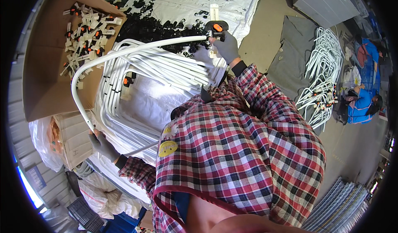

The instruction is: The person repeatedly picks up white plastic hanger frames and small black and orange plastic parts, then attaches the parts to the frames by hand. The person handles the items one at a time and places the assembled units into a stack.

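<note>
A long white bent tube curves between my two hands. My left hand, in a grey glove, is closed around its lower end at the left. At the tube's other end, my gloved right hand grips a black and white plastic clamp with an orange button. The tube's end meets the clamp by my right fingertips; how far it goes in is hidden. Below the tube lies a stack of similar white bent tubes, with a clamp on them.
A cardboard box at the left holds several white clamps with orange and black parts. Small black pieces lie on white sheeting. More tubes lie at the right, near a person in blue.
</note>
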Demonstrator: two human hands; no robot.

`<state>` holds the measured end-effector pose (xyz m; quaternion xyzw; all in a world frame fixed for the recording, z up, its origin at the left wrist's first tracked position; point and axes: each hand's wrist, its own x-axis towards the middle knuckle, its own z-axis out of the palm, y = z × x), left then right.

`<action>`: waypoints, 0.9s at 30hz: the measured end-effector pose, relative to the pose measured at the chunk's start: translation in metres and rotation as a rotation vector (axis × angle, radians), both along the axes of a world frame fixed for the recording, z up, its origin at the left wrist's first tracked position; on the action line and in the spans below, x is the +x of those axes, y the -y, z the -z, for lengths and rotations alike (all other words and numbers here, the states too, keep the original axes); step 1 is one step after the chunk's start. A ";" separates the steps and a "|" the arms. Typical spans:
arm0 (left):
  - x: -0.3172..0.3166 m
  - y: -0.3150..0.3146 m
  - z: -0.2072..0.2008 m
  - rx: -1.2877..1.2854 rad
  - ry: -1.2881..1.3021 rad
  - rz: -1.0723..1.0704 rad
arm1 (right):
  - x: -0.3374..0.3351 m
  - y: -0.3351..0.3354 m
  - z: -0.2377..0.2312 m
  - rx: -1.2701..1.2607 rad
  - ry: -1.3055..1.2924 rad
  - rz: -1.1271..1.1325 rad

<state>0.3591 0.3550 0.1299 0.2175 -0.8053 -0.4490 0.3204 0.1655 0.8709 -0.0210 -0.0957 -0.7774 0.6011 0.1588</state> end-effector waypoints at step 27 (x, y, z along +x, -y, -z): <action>0.041 -0.016 0.033 -0.048 0.164 -0.178 | -0.193 -0.151 -0.081 0.781 0.538 -1.349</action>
